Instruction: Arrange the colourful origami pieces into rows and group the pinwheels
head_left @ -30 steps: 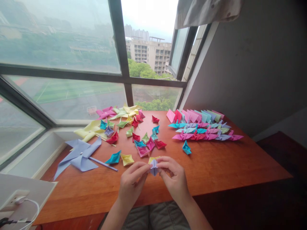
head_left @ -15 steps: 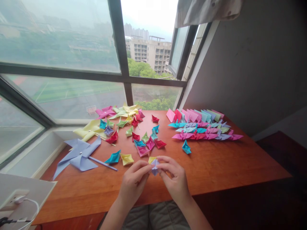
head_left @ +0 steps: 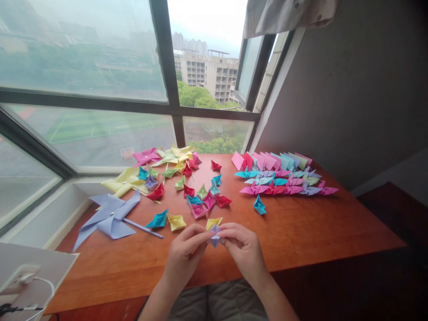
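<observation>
Between my two hands is a small lilac folded paper boat (head_left: pixel 215 236), held just above the front of the wooden table. My left hand (head_left: pixel 187 252) pinches its left end between thumb and fingers. At the opposite end, my right hand (head_left: pixel 242 249) pinches it in the same way. Right behind the lilac paper sits a yellow paper boat (head_left: pixel 214 222), partly covered by it. Another yellow boat (head_left: pixel 176 222) and a blue boat (head_left: pixel 158 219) lie left of my hands. A lone blue boat (head_left: pixel 259 205) stands to the right.
Several coloured paper boats (head_left: pixel 209 200) are scattered across the middle of the table (head_left: pixel 321 227). Paper pinwheels (head_left: pixel 112 214) lie at the left. Rows of folded paper cranes (head_left: pixel 284 189) line the back right. A window borders the far edge; a wall socket (head_left: pixel 23 278) is at lower left.
Both hands have come slightly down toward me with the lilac paper, and more of the yellow boat behind it shows. The lilac paper appears a little more spread. Everything else stays put.
</observation>
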`<state>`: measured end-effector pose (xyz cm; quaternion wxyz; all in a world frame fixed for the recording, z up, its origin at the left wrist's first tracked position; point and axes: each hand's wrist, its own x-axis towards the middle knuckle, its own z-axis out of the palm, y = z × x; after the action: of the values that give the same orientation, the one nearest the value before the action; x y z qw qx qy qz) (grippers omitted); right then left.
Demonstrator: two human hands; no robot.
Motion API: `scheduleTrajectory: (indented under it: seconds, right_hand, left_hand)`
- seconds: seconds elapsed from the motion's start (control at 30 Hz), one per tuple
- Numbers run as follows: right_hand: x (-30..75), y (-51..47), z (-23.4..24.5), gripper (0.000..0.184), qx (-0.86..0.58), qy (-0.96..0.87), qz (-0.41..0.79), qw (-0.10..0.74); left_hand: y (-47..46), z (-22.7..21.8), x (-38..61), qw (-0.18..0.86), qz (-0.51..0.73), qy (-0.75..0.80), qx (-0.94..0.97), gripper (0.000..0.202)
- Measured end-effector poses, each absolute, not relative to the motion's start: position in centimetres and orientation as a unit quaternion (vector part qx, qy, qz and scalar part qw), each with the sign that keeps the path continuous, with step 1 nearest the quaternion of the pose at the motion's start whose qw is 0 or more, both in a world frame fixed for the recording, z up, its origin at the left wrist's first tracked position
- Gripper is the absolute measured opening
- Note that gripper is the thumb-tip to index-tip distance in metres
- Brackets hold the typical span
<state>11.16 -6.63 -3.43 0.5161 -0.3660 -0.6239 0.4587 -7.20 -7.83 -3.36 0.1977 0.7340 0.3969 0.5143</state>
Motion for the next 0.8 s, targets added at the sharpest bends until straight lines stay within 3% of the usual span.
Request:
scheduleTrajectory:
  seconds: [0.27, 0.43, 0.57, 0.8]
  right_hand:
    - [11.5, -6.6, -2.5, 0.017, -0.352, -0.668, 0.406, 0.515]
    - [11.9, -6.2, -2.0, 0.015, -0.319, -0.702, 0.407, 0.489]
    - [11.8, -6.4, -1.6, 0.014, -0.317, -0.723, 0.391, 0.474]
    - [11.2, -7.3, -1.5, 0.031, -0.306, -0.740, 0.393, 0.452]
  left_hand:
    - [-8.1, -3.4, -7.3, 0.229, 0.513, 0.439, 0.701, 0.035]
    - [-8.0, -3.1, -7.5, 0.304, 0.486, 0.436, 0.694, 0.014]
    - [-8.0, -2.8, -7.6, 0.322, 0.480, 0.444, 0.685, 0.010]
    - [-8.1, -3.1, -8.1, 0.339, 0.495, 0.470, 0.647, 0.012]
